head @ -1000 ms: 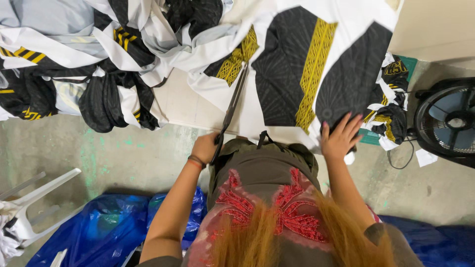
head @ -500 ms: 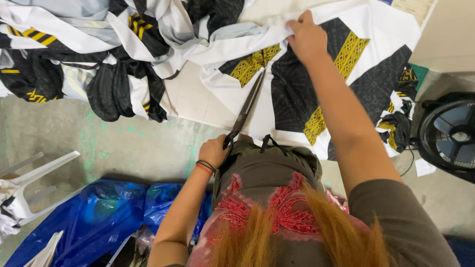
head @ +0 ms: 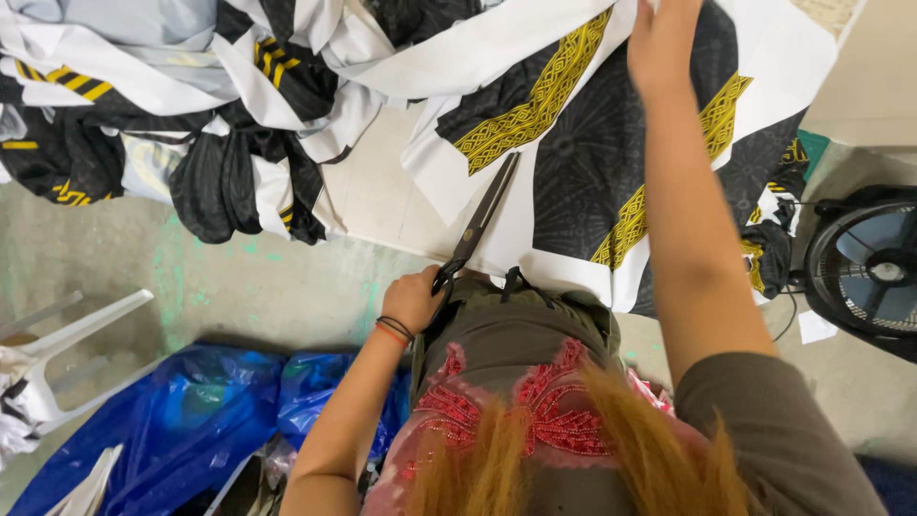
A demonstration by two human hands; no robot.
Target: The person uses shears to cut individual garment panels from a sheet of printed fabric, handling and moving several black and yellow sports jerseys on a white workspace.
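Below, we are closing our left hand (head: 413, 298) round the scissors (head: 480, 222), blades lying on soft, limp fabric (head: 583, 162) (tabletop); our right hand (head: 661, 40), fingers flat, is pinning its far edge.

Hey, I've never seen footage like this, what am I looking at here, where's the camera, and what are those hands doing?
There is no machine here: a person works with two bare hands, and the one picture comes from a camera worn on their head, looking down past their hair and clothes. The left hand grips a pair of long dark scissors, blades pointing away across a sheet of printed fabric, white with black panels and yellow bands. The right hand stretches far forward and rests on that fabric near its top edge. More of the same cloth lies in a heap to the left. On the floor are blue plastic bags, a white plastic chair and a fan on the right.
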